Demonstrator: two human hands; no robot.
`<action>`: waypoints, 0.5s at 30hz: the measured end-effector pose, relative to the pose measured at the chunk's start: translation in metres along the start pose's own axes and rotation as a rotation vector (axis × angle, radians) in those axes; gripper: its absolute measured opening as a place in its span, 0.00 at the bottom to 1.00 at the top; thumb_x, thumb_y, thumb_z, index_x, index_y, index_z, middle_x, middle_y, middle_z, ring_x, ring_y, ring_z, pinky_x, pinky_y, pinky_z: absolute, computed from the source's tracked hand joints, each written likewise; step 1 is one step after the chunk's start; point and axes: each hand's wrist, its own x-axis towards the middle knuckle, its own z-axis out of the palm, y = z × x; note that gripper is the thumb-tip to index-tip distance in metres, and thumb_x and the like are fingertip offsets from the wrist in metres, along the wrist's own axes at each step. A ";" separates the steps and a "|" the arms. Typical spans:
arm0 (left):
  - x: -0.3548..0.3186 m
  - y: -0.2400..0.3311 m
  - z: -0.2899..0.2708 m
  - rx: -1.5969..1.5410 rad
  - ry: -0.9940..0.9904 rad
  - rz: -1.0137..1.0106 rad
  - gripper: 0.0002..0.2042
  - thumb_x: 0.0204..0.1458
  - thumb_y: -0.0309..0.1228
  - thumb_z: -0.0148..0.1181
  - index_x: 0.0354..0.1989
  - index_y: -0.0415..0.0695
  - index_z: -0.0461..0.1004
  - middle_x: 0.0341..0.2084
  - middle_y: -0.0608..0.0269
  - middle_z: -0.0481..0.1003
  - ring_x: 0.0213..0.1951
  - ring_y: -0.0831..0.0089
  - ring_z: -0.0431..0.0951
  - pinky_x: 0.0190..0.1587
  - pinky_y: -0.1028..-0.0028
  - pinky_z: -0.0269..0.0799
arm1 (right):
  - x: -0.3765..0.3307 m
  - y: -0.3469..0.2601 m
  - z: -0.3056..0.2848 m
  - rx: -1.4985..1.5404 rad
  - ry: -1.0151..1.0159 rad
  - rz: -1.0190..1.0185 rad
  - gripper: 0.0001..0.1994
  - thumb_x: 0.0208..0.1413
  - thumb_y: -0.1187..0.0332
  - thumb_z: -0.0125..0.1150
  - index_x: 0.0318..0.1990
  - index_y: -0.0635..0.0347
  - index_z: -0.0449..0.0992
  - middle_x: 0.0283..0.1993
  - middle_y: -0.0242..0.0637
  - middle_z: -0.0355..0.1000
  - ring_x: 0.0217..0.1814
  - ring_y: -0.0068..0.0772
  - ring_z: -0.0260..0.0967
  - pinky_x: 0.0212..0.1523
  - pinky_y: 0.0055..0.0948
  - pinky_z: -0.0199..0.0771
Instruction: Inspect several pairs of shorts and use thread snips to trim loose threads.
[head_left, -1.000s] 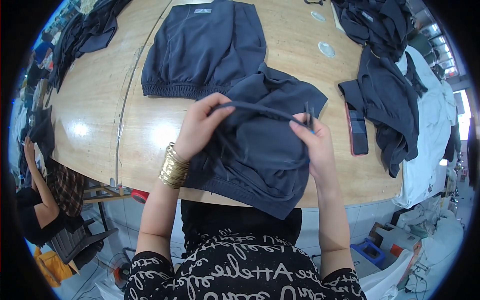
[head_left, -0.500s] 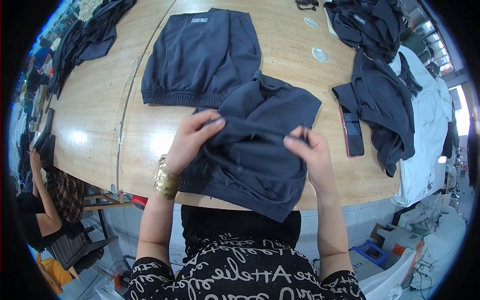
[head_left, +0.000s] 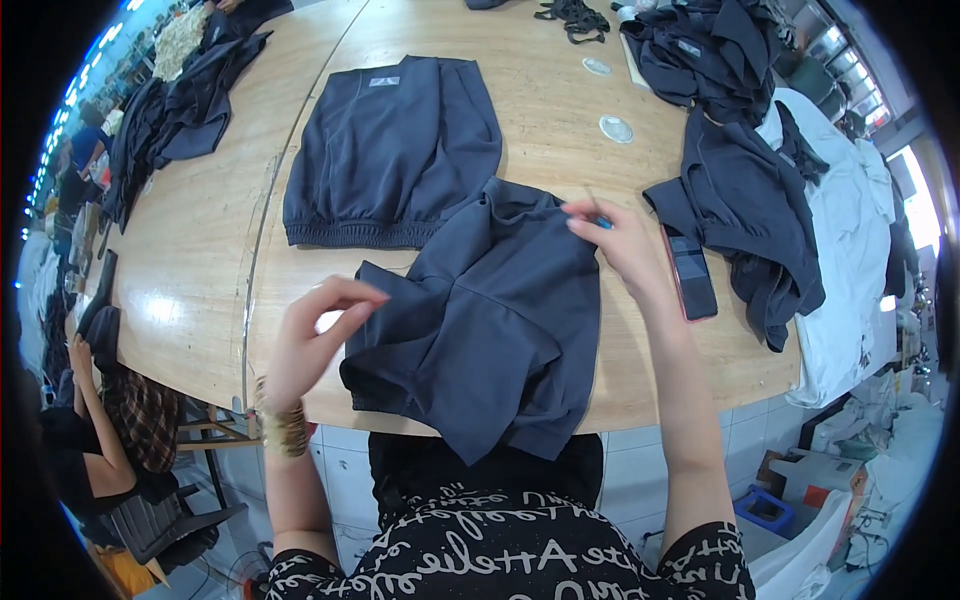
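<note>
Dark blue-grey shorts (head_left: pixel 500 310) lie loosely spread and creased before me, one corner hanging over the table's near edge. My left hand (head_left: pixel 318 335), a gold bracelet on its wrist, hovers at their left side; thumb and forefinger curve toward each other with a small gap between the tips. Above their upper right corner, my right hand (head_left: pixel 625 245) is closed round a small tool with a blue part (head_left: pixel 603 222) and a thin tip; fingers hide most of it. A second dark garment (head_left: pixel 400 150), with a gathered elastic band, lies flat just beyond, touching the first.
A phone (head_left: pixel 690 277) rests right of my right hand, partly beneath a dark garment (head_left: pixel 750 200). More dark clothing (head_left: pixel 700 50) is heaped at the far right, beside white cloth (head_left: pixel 845 220). Dark garments (head_left: pixel 180 100) lie far left, where another person's arm (head_left: pixel 105 430) shows.
Both hands held the shorts bunched up; now the shorts lie flatter. My left hand moved left and down, my right hand up with the small tool showing. The view shifted slightly.
</note>
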 end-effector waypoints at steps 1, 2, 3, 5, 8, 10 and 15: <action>0.013 0.007 0.013 -0.003 -0.055 0.062 0.08 0.54 0.21 0.53 0.40 0.39 0.75 0.36 0.62 0.75 0.38 0.76 0.74 0.43 0.78 0.68 | 0.014 0.020 0.005 -0.173 0.096 -0.253 0.13 0.44 0.65 0.65 0.39 0.59 0.78 0.33 0.36 0.73 0.38 0.32 0.71 0.40 0.29 0.68; 0.025 0.012 0.023 -0.001 -0.103 0.119 0.08 0.53 0.21 0.53 0.40 0.40 0.75 0.36 0.62 0.75 0.38 0.76 0.74 0.43 0.79 0.67 | 0.022 0.027 0.010 -0.168 0.102 -0.259 0.13 0.44 0.65 0.65 0.39 0.59 0.78 0.33 0.36 0.73 0.38 0.32 0.71 0.40 0.29 0.68; 0.039 0.018 0.032 0.099 -0.150 0.125 0.10 0.52 0.19 0.52 0.42 0.41 0.74 0.39 0.61 0.74 0.42 0.74 0.74 0.45 0.78 0.68 | 0.030 0.031 0.012 -0.360 0.084 -0.178 0.13 0.42 0.65 0.66 0.36 0.59 0.77 0.35 0.38 0.73 0.40 0.37 0.71 0.41 0.32 0.68; 0.063 0.020 0.049 0.204 -0.192 0.138 0.12 0.51 0.18 0.51 0.43 0.41 0.73 0.42 0.61 0.73 0.45 0.72 0.74 0.47 0.77 0.68 | 0.033 0.027 0.016 -0.549 0.071 -0.101 0.12 0.40 0.64 0.67 0.33 0.59 0.76 0.36 0.41 0.73 0.41 0.42 0.71 0.41 0.35 0.68; 0.089 0.006 0.074 0.442 0.028 0.481 0.16 0.48 0.17 0.52 0.46 0.45 0.72 0.45 0.60 0.72 0.45 0.64 0.73 0.44 0.74 0.69 | 0.006 0.000 0.019 -0.456 0.028 -0.225 0.12 0.41 0.67 0.67 0.30 0.65 0.72 0.29 0.38 0.68 0.33 0.37 0.67 0.37 0.27 0.65; 0.099 0.005 0.084 0.465 0.082 0.597 0.19 0.46 0.20 0.56 0.48 0.48 0.71 0.46 0.61 0.71 0.44 0.62 0.72 0.44 0.70 0.67 | -0.024 -0.020 0.022 -0.343 0.030 -0.326 0.11 0.40 0.70 0.67 0.30 0.64 0.72 0.28 0.38 0.68 0.33 0.36 0.67 0.36 0.27 0.65; 0.104 -0.009 0.072 0.832 0.017 0.553 0.15 0.42 0.24 0.60 0.40 0.51 0.76 0.40 0.66 0.72 0.42 0.69 0.73 0.48 0.69 0.61 | -0.096 -0.056 0.016 -0.289 0.028 -0.501 0.09 0.39 0.78 0.65 0.30 0.63 0.73 0.28 0.36 0.67 0.30 0.32 0.68 0.32 0.25 0.66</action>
